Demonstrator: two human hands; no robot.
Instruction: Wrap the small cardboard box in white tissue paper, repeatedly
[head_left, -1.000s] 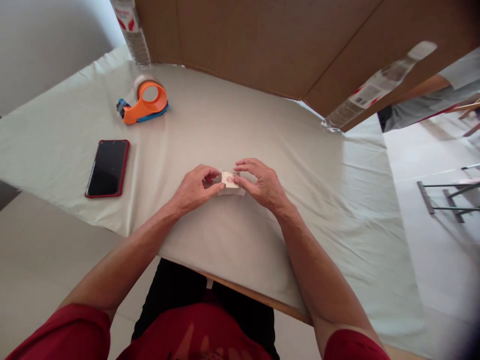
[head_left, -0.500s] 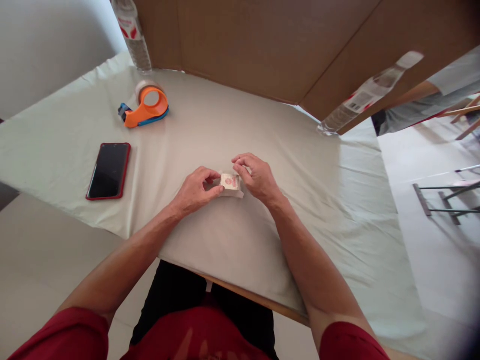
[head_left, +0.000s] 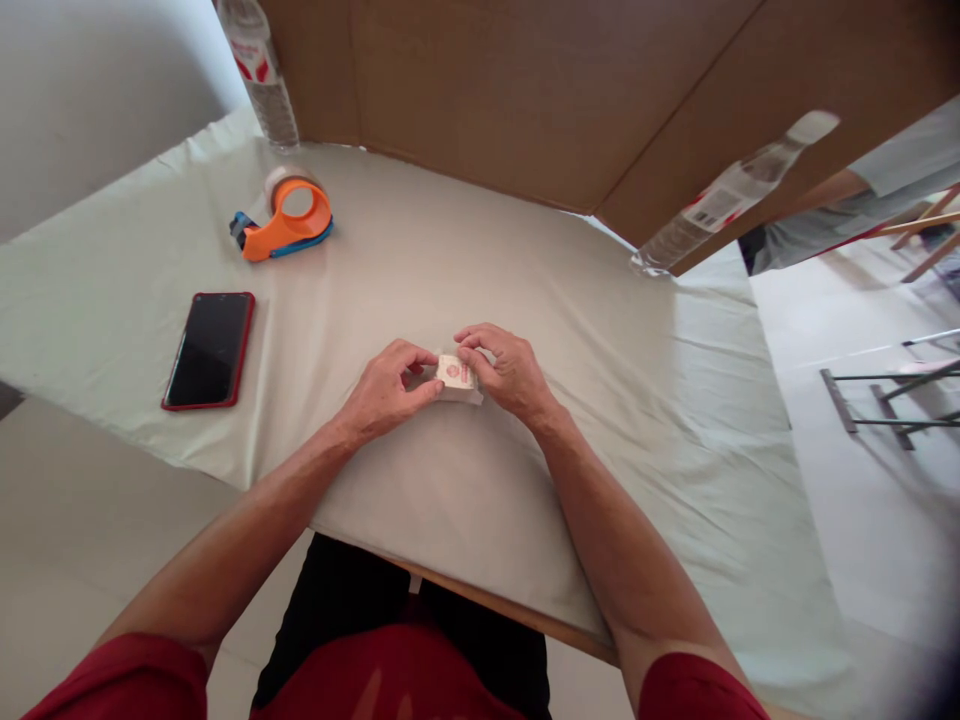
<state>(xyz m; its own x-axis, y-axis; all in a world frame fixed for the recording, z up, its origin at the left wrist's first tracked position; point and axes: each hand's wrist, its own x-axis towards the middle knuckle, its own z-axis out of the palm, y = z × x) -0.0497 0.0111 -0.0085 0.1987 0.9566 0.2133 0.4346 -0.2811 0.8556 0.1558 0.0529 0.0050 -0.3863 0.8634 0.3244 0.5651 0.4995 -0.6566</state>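
A small pale box with reddish print (head_left: pixel 454 374) lies on the cloth-covered table (head_left: pixel 420 480), near its front edge. My left hand (head_left: pixel 390 388) is at the box's left side, thumb and fingers closed on its edge. From the right, my right hand (head_left: pixel 510 370) reaches over the box's upper right corner with thumb and forefinger brought together. Whether anything thin is between those two fingertips is too small to make out. Some white wrapping or a white lower layer shows under the box's front edge.
An orange tape dispenser (head_left: pixel 289 222) and a red-cased phone (head_left: pixel 209 350) are on the left. Bottles stand at the back left (head_left: pixel 262 85) and back right (head_left: pixel 727 200), against a brown cardboard panel (head_left: pixel 480 90). Beyond the panel, a person's arm (head_left: pixel 825 192) shows at right.
My right hand has moved down and left onto the box's corner, its thumb and forefinger closing. The left hand stays at the box. The whole view has shifted slightly.
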